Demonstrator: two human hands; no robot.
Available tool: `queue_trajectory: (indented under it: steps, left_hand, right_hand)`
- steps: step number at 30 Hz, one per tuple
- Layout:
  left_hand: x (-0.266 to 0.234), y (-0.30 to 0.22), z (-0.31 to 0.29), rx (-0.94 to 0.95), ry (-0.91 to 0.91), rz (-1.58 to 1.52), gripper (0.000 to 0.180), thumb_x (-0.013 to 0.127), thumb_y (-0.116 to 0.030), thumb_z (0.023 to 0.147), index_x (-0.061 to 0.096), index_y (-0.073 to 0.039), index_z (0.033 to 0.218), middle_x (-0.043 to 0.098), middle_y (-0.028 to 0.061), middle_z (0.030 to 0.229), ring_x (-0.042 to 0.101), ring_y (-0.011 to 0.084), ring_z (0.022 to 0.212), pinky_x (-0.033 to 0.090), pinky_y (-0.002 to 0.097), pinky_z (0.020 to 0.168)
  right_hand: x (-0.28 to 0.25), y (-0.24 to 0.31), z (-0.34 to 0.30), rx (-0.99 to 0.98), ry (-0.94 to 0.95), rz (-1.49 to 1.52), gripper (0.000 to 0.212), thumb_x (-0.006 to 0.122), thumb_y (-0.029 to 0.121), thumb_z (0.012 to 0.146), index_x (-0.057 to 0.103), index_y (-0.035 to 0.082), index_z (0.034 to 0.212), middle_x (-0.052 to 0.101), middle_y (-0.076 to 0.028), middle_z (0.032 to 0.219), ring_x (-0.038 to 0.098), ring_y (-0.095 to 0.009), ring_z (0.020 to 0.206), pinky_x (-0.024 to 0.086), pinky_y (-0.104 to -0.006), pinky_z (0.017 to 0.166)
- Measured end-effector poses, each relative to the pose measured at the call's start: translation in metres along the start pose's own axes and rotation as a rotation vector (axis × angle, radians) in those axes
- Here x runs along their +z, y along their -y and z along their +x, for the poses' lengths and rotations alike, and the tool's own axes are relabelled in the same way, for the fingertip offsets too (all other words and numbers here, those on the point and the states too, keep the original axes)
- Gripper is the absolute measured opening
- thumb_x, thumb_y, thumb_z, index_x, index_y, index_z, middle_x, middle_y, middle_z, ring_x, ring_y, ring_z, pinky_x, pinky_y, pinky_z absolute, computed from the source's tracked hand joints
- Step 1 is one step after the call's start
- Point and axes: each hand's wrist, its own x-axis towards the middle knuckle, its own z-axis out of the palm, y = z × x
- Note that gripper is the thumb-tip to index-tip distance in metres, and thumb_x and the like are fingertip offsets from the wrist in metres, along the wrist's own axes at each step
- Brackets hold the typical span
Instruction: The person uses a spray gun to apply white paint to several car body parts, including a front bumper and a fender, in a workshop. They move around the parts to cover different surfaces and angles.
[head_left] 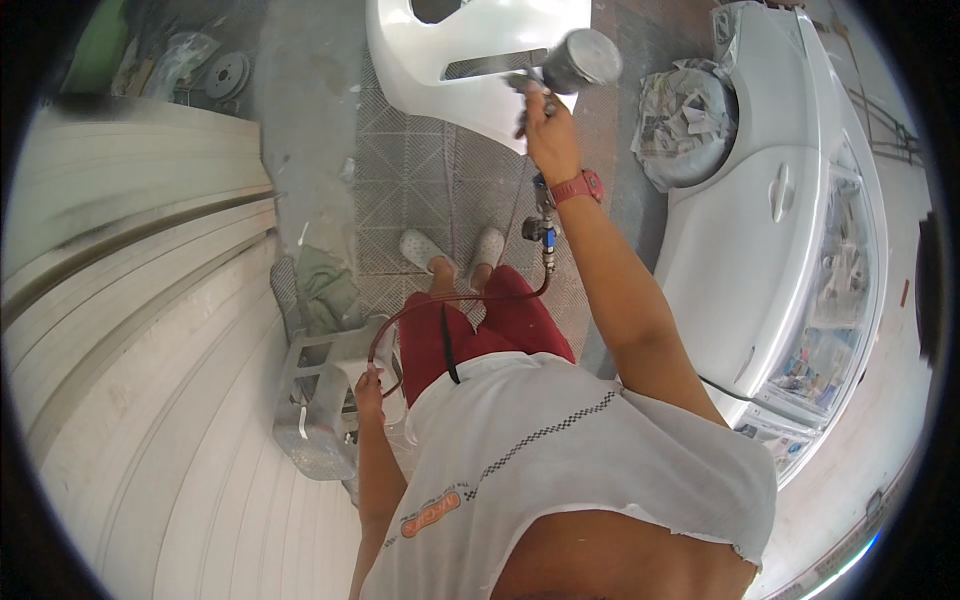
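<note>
My right hand (553,137) is stretched out ahead, its fingers closed around a paint spray gun (582,62) with a dark, round cup. The gun is over a glossy white car bumper (420,75) at the far side. Below my wrist hangs a gauge and blue valve fitting (547,237), joined to a reddish air hose (450,298). That hose loops across in front of my thighs to my left hand (369,390), which is closed on it at my left side.
To the right stands a white car (740,220) with a covered wheel (685,125) and masked windows. A grey plastic stool (310,430) is beside my left hand, with a greenish cloth (328,290) ahead of it. Pale ribbed panels (200,430) line the left. Perforated mats (400,190) lie underfoot.
</note>
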Motion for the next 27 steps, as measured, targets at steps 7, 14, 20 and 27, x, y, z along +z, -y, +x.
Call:
queue_trajectory:
  steps: [7,14,20,27]
  left_hand:
    - [-0.002,0.026,-0.014,-0.071,-0.053,0.039,0.055,0.058,-0.056,0.109,0.078,-0.004,0.11,0.057,-0.0001,0.086,0.049,0.0137,0.078,0.043,0.0307,0.074]
    - [0.041,0.019,-0.014,0.054,0.081,0.129,0.048,0.062,-0.046,0.109,0.078,-0.001,0.112,0.067,0.0043,0.088,0.059,0.0163,0.084,0.051,0.0329,0.084]
    - [0.065,0.022,-0.025,0.137,0.082,0.147,0.049,0.063,-0.045,0.109,0.077,0.003,0.112,0.072,0.0085,0.093,0.061,0.0179,0.089,0.05,0.0345,0.085]
    - [0.04,0.086,-0.045,-0.008,-0.095,-0.021,0.052,0.062,-0.049,0.108,0.078,-0.001,0.111,0.064,0.003,0.089,0.056,0.016,0.084,0.047,0.0329,0.08]
  right_hand:
    - [-0.053,0.02,0.063,0.103,-0.02,0.226,0.068,0.052,0.061,0.109,0.066,-0.002,0.087,0.069,-0.012,0.066,0.067,-0.018,0.05,0.046,-0.0315,0.042]
    - [-0.169,-0.041,0.105,0.163,-0.201,-0.175,0.081,0.047,0.066,0.108,0.073,-0.009,0.091,0.071,-0.017,0.064,0.065,-0.024,0.047,0.051,-0.0401,0.05]
    - [-0.114,-0.059,0.065,0.171,-0.078,-0.312,0.077,0.049,0.064,0.108,0.074,-0.005,0.086,0.069,-0.014,0.062,0.069,-0.025,0.053,0.054,-0.0419,0.056]
    - [0.053,-0.019,0.005,-0.128,0.196,-0.139,0.063,0.052,0.054,0.109,0.072,-0.002,0.128,0.075,-0.033,0.097,0.072,-0.053,0.099,0.056,-0.0572,0.087]
